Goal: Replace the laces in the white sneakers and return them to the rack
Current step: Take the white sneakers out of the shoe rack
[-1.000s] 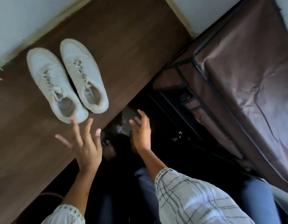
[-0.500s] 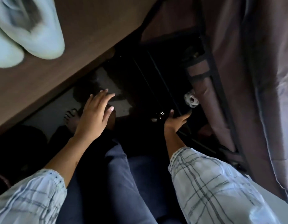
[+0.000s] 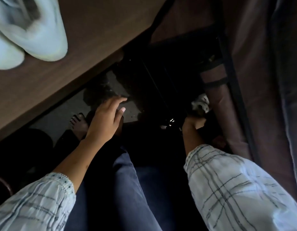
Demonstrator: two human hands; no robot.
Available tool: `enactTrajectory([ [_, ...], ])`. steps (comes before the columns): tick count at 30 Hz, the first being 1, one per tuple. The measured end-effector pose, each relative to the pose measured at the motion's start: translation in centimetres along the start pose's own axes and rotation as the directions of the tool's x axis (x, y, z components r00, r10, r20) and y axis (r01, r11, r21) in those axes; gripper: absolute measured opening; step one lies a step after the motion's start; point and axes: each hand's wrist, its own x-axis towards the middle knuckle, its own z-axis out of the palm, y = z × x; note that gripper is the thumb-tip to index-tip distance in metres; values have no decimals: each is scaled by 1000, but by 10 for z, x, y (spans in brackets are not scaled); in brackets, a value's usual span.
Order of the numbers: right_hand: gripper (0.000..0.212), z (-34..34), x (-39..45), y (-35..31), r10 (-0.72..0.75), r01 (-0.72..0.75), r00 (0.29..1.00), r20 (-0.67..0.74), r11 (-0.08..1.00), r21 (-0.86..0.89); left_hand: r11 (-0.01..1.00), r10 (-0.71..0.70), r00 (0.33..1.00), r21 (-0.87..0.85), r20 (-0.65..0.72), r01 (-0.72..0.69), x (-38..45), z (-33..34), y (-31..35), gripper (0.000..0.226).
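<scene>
So right hand (image 3: 193,124) down low reaching white bundle (image 3: 200,104) by rack (image 3: 227,90), grip unclear – left hand (image 3: 106,117) relaxed, empty; sneakers (image 3: 36,35) up-left on counter (image 3: 94,39).

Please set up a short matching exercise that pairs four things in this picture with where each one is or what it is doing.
Things:
1. white sneakers
2. left hand
3. right hand
4. white bundle

Places or states:
A. low in the dark by the rack's brown cover, just beyond a reaching hand
B. on the brown tabletop, top left
C. open, fingers relaxed, held over the floor below the table edge
D. reaching down into the dark rack towards the bundle

Pairs: 1-B, 2-C, 3-D, 4-A
</scene>
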Motion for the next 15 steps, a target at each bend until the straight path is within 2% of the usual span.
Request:
enactTrajectory([
  [2, 35, 4, -27, -9, -89, 86, 984, -152, 996, -25, 1000, 8, 1000, 20, 19, -9, 0, -3, 8, 30],
  [3, 29, 11, -45, -8, -158, 161, 970, -184, 987, -1, 1000, 6, 999, 19, 32, -6, -1, -4, 12, 29],
  [7, 16, 22, -125, -4, -398, 399, 917, -28, 914, 70, 999, -18, 998, -26, 57, 19, 2, -9, 31, 30],
  [10, 17, 23, -182, -16, -592, 584, 801, 90, 805, 98, 997, -28, 999, -75, 28, 30, 6, -21, 48, 32],
  [13, 26, 24, -223, -44, -675, 652, 707, 212, 738, 176, 986, -62, 991, -163, -115, 42, 17, -41, 66, 32],
  [15, 30, 27, -233, -75, -738, 703, 643, 205, 675, 224, 979, -46, 964, -202, -260, -7, 30, -60, 74, 30],
])
